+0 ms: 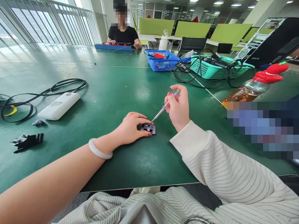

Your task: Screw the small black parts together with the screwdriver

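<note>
In the right hand (178, 107), raised just above the worktop (140, 168): a slim, clear-handled screwdriver (172, 98), gripped between thumb and fingers and slanted down to the left, apparently for fine aim. In the left hand (132, 127), low on the worktop: a small black part (149, 127), pinned between thumb at the near side and fingers at the far side, probably to prevent sliding under the tip. Tip at the far edge of the part, close to the left fingers; contact too small to tell.

Part lying flat, directly ahead of the wearer: squarish, dark, with raised detail and greyish glints on top, and a plainer strip along the right edge. Finer features not readable.

On the left wrist, a white bangle (99, 151). Farther left, well apart from both hands, perhaps to stay out of the way: a white power bank (59, 105), looped black cable (44, 93), a dark lump (38, 123) and a black scrap (26, 141). Beyond, a blue basket (161, 64) and a green basket (205, 71), likely for gathering loose items. At right, a red-capped bottle (247, 90). Opposite, a seated person (123, 35) behind a blue tray (113, 47).
</note>
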A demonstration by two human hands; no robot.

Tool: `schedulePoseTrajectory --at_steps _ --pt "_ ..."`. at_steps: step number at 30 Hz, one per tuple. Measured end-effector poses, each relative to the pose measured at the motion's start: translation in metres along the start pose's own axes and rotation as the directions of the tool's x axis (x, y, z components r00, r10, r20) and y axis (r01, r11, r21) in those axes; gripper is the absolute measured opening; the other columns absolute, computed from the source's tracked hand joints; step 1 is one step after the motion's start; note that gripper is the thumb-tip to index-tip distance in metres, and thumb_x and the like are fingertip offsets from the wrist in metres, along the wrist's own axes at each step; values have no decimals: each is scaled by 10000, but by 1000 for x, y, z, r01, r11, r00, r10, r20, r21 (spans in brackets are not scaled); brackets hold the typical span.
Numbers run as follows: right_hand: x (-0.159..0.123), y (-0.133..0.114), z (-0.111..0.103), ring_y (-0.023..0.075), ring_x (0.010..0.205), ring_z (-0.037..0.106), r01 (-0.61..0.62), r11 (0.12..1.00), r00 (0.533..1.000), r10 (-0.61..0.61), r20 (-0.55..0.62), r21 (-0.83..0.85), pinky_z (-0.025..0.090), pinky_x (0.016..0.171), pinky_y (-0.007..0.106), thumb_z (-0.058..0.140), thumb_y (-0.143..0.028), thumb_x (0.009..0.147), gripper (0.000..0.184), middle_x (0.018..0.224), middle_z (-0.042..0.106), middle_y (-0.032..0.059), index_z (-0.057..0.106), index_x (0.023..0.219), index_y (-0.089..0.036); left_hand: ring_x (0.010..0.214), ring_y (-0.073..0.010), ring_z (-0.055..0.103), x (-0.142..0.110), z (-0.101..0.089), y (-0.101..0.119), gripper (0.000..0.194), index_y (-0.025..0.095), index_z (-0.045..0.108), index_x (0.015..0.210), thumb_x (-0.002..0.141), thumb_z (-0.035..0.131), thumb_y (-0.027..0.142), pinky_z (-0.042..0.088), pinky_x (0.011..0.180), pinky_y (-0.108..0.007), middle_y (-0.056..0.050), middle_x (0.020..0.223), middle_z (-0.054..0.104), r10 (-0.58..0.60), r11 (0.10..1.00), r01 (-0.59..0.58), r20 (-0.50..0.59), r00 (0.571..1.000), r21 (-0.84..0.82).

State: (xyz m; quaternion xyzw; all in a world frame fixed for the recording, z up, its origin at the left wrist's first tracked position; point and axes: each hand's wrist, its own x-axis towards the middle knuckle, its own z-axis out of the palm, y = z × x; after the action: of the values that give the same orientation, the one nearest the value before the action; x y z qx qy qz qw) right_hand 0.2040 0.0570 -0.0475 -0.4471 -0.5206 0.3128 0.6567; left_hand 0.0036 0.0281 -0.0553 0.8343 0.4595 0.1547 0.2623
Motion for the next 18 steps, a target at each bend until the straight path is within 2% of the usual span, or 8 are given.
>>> schedulePoseTrajectory --at_steps 3,6,8,12,18 --pt "-10 -5 1 141 602 540 175 982 983 -170 64 -69 447 552 290 592 -475 944 269 721 504 -43 465 1108 -304 1387 -342 461 0 0 0 418 323 782 1203 800 815 432 347 1241 -546 -62 1365 668 -1 1000 1 -7 1000 4" --pt "-21 -11 1 152 621 542 334 933 939 -319 126 -131 482 611 332 575 -520 958 286 771 534 -22 494 1131 -307 1383 -341 468 0 1 0 424 313 781 1206 800 813 430 341 1244 -547 -67 1368 670 3 1000 -3 -14 1000 9" --pt "-26 -13 1 159 629 538 400 906 914 -382 135 -140 496 636 350 545 -533 973 285 786 545 -12 504 1148 -312 1380 -341 472 1 2 -1 426 305 782 1205 799 813 432 339 1245 -543 -70 1365 672 10 1000 -10 -21 1000 12" --pt "-29 -14 1 168 643 532 389 908 920 -375 113 -155 520 659 375 540 -580 959 326 827 559 7 523 1158 -323 1372 -341 477 1 3 -4 421 312 784 1194 799 809 455 345 1239 -541 -66 1357 675 26 1000 -26 -30 999 2" --pt "-29 -14 0 169 658 541 388 910 918 -367 151 -148 536 681 379 567 -582 948 334 827 577 9 530 1159 -326 1381 -342 471 1 3 -5 437 311 782 1202 796 807 468 336 1246 -544 -68 1363 674 22 1000 -22 -30 999 6"
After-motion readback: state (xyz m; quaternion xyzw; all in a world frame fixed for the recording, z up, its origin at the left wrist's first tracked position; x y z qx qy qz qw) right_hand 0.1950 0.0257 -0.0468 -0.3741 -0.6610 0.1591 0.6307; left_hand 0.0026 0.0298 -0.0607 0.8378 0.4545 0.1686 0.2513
